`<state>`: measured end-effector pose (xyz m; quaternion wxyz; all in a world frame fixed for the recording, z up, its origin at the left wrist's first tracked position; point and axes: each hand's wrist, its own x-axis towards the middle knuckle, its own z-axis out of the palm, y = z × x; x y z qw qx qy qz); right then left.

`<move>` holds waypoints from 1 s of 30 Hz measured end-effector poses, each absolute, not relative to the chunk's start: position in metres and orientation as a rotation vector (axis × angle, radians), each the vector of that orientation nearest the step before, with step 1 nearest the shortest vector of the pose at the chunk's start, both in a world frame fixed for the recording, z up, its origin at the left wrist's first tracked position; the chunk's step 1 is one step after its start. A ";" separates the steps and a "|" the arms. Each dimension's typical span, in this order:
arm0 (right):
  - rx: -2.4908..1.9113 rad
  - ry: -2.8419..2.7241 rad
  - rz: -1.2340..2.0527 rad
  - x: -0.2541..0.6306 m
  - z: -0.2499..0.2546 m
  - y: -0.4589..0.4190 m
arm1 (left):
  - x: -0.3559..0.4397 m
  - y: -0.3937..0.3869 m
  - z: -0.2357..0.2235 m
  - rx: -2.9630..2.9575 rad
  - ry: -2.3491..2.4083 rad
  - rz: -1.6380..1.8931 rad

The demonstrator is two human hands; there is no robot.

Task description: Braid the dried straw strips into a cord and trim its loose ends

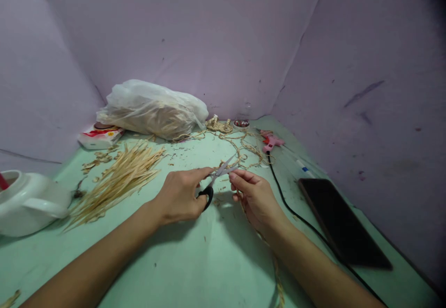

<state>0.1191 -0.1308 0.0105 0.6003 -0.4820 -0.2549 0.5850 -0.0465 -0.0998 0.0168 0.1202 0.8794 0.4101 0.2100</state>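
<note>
Braided cord (pixel 276 273) runs from the centre of the frame to the lower edge, right of centre. The right hand (pixel 256 196) pinches its upper end between thumb and fingers. The left hand (pixel 183 194) grips black-handled scissors (pixel 219 173), blades parted near those fingertips; contact with the cord cannot be confirmed. Dry strips (pixel 121 178) lie left of centre.

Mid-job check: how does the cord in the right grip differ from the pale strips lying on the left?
The cord looks twisted or braided; the strips look flat. The cord is held in the right grip; the strips lie loose in a pile on the table. Both are straw-coloured.
</note>
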 end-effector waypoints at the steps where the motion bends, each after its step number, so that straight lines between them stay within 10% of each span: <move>1: -1.113 -0.593 1.350 0.119 0.011 -0.131 | -0.047 -0.101 0.017 2.667 1.222 0.568; 30: -1.044 -0.726 1.355 0.124 0.009 -0.130 | -0.051 -0.098 0.016 2.820 1.142 0.364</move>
